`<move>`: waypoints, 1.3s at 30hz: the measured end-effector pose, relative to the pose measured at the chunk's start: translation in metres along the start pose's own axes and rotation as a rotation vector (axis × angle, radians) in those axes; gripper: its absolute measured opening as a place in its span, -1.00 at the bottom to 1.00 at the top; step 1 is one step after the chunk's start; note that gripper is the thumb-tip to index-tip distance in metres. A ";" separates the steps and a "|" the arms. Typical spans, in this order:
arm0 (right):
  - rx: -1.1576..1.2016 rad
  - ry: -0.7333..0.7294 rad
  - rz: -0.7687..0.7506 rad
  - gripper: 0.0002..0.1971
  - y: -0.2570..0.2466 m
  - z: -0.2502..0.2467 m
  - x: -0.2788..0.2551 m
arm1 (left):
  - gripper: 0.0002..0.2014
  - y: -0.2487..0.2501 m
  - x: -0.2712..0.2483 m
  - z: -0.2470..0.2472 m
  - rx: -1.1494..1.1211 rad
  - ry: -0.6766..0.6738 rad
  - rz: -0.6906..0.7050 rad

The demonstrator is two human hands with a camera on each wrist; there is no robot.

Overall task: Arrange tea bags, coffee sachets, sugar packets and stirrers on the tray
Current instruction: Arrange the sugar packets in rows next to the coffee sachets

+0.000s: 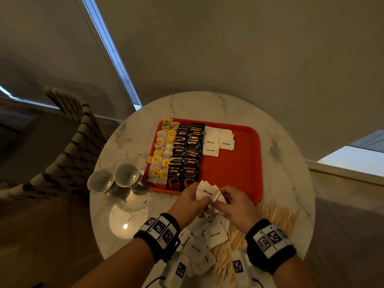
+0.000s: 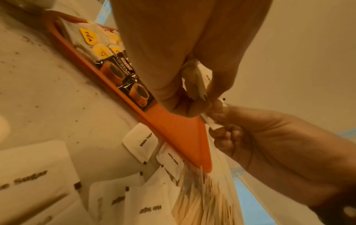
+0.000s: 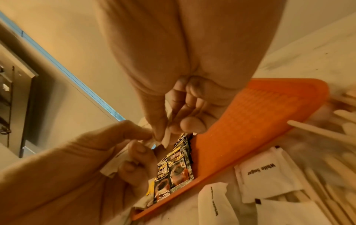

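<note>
An orange tray [image 1: 234,169] lies on the round marble table. On it are tea bags [image 1: 162,150] in the left column, black coffee sachets [image 1: 187,150] beside them, and white sugar packets [image 1: 218,141] at the back middle. Just above the tray's near edge, my left hand [image 1: 190,201] and right hand [image 1: 232,202] both pinch a small bunch of white sugar packets [image 1: 207,191]. The same bunch [image 2: 196,80] shows between my left fingers, and its edge [image 3: 166,135] under my right thumb. More loose sugar packets [image 1: 207,240] and wooden stirrers [image 1: 276,213] lie near me.
Two cups [image 1: 116,177] and a white saucer [image 1: 128,219] stand on the table left of the tray. A woven chair [image 1: 68,150] is at the far left. The tray's right half [image 1: 239,159] is bare orange. The table edge [image 1: 309,204] curves close on the right.
</note>
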State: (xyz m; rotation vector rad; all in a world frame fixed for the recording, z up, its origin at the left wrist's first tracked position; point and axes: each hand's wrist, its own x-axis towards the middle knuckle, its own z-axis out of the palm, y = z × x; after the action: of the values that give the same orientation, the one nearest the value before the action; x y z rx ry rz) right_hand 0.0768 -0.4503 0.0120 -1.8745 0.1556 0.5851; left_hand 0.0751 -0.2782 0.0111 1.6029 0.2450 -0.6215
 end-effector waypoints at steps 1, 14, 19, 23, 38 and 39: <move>0.005 -0.001 -0.003 -0.86 -0.001 -0.001 0.000 | -0.76 0.001 0.001 -0.001 -0.010 -0.007 -0.001; 0.124 0.134 -0.030 -0.82 -0.002 -0.011 0.006 | -0.72 0.003 0.009 -0.002 -0.463 0.040 -0.051; 0.076 0.150 0.000 -0.86 0.003 -0.022 0.027 | -0.82 0.006 0.021 0.000 -0.228 0.097 0.022; -0.085 0.320 0.040 -0.86 0.004 -0.042 0.053 | -0.79 0.003 0.036 -0.005 -0.198 0.123 0.014; -0.135 0.468 0.146 -0.81 0.015 -0.065 0.162 | -0.71 -0.012 0.050 -0.033 -0.237 0.057 -0.085; -0.149 0.476 0.151 -0.80 0.016 -0.064 0.167 | -0.70 -0.012 0.052 -0.034 -0.245 0.056 -0.090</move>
State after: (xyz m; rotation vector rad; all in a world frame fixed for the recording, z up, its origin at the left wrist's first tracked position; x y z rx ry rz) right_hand 0.2368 -0.4867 -0.0624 -2.1350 0.5823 0.2448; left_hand 0.1201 -0.2536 -0.0256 1.3796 0.4207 -0.5924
